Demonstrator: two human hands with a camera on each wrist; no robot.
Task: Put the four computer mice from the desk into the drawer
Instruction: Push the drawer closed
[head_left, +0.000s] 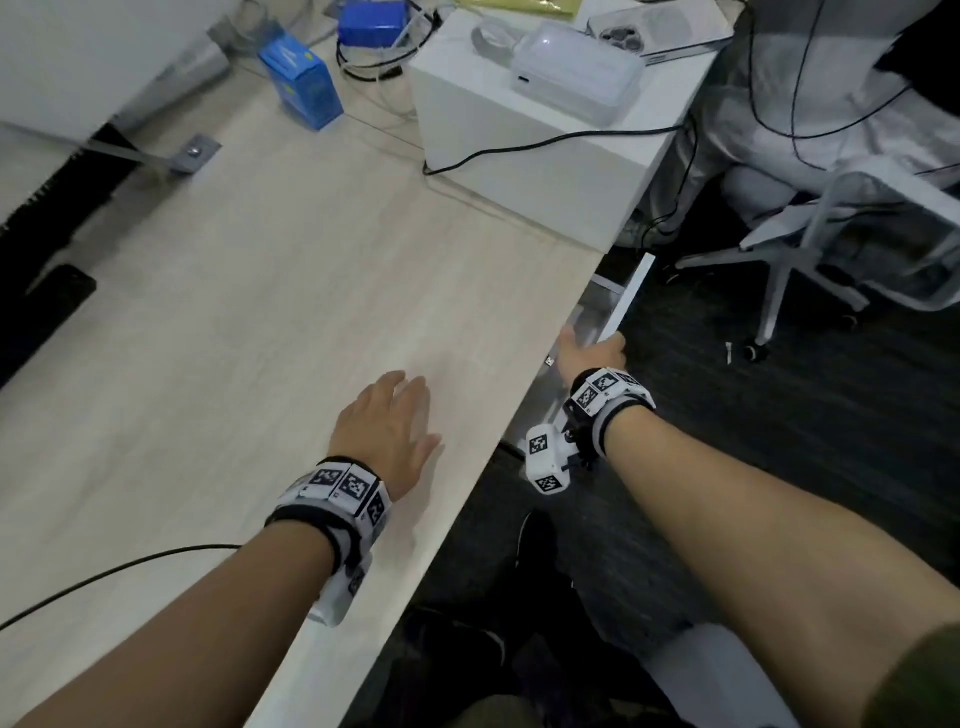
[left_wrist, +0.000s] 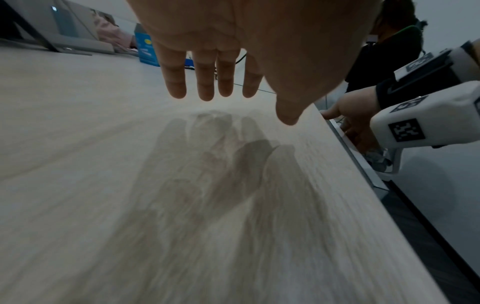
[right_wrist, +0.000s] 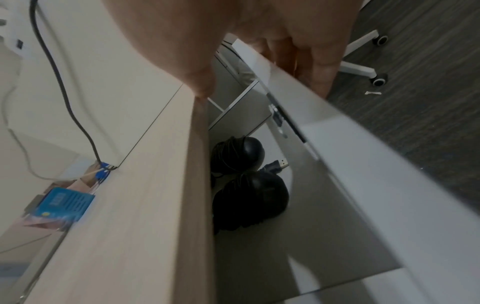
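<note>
Left hand (head_left: 387, 426) flat, fingers spread, empty above pale wood desk (head_left: 260, 312) | right hand (head_left: 592, 353) grips white drawer front (head_left: 626, 301) at desk's right edge | two black corded mice (right_wrist: 244, 181) inside: light, smooth, rigid — cup over the shell.

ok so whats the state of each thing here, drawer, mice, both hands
drawer: partly open, most of it under the desk edge
mice: two black ones visible inside the drawer, cords wrapped; any others hidden
usb plug: loose in the drawer beside the mice
right hand: fingers on the drawer front's top edge
left hand: fingers straight, holding nothing, over the desk
</note>
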